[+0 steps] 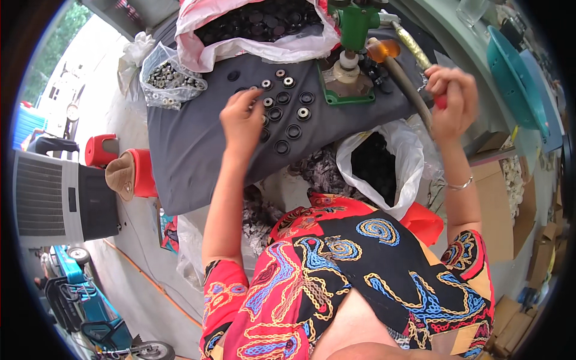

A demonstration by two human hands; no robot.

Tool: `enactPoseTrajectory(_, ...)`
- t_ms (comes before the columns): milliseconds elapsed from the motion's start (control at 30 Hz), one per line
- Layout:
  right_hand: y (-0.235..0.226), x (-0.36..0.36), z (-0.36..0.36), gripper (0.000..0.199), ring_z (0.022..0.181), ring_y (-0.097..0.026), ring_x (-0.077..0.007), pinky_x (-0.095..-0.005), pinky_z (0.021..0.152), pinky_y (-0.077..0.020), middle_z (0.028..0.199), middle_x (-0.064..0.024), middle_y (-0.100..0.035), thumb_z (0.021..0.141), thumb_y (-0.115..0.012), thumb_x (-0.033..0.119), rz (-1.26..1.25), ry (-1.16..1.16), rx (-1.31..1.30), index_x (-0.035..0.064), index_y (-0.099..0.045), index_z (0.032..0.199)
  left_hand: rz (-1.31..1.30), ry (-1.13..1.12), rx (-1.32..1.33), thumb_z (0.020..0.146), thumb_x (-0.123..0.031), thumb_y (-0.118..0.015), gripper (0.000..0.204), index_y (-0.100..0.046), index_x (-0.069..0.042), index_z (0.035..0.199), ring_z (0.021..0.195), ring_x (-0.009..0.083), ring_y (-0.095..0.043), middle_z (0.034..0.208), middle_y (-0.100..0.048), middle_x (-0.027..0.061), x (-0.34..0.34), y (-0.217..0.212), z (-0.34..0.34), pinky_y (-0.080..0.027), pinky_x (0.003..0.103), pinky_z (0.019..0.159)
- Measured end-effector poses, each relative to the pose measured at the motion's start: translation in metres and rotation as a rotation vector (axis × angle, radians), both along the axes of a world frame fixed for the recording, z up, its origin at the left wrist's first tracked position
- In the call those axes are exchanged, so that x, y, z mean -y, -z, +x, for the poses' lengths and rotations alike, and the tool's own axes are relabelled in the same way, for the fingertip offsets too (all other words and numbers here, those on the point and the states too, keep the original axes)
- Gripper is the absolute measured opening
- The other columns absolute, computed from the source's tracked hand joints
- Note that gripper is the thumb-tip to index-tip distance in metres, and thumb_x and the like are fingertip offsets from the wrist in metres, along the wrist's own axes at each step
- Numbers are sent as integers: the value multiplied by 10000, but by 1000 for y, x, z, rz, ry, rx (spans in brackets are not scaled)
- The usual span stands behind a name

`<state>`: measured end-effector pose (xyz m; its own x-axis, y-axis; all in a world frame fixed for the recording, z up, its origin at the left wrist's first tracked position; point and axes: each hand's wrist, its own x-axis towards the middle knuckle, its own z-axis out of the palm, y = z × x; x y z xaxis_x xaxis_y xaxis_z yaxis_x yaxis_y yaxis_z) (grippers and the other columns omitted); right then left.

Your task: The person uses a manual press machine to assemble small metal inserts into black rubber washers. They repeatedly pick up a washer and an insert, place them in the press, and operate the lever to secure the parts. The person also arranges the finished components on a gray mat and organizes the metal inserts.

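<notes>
On the grey cloth lie several black rings, some with a small metal bearing set in the middle. My left hand hovers over their left side, thumb and fingers pinched together. A small round piece shows by its fingertips, but whether it is held cannot be made out. My right hand is closed around the red-ended lever of a green hand press. The press's base plate stands on the cloth to the right of the rings.
An orange-headed mallet lies right of the press. Behind the rings is a sack of black parts; a clear bag of metal bearings sits at left. Below the table edge hangs a white bag of black pieces. A teal basin stands far right.
</notes>
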<state>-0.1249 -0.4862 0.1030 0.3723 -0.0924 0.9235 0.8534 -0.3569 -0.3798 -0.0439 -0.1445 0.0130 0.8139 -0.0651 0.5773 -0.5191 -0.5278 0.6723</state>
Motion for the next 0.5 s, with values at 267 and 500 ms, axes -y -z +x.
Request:
enactPoseTrajectory(267, -91, 11, 47, 179, 572, -494, -175, -364, 652, -481, 641, -83, -484, 965, -440, 61, 124, -11, -131, -50, -576, 931, 471, 74, 41, 744, -20, -705, 180, -718, -57, 920, 862, 283, -640, 936, -679, 99, -61, 23, -39, -524, 383, 742)
enactPoseTrajectory(500, -129, -7, 72, 219, 440, -477, -126, -258, 439, -406, 559, -35, -492, 947, -432, 144, 215, 12, -180, 35, -593, 845, 642, -34, -92, 732, -119, -746, 274, -668, -68, 990, 876, 315, -617, 878, -623, 105, -66, 19, -44, -512, 421, 753)
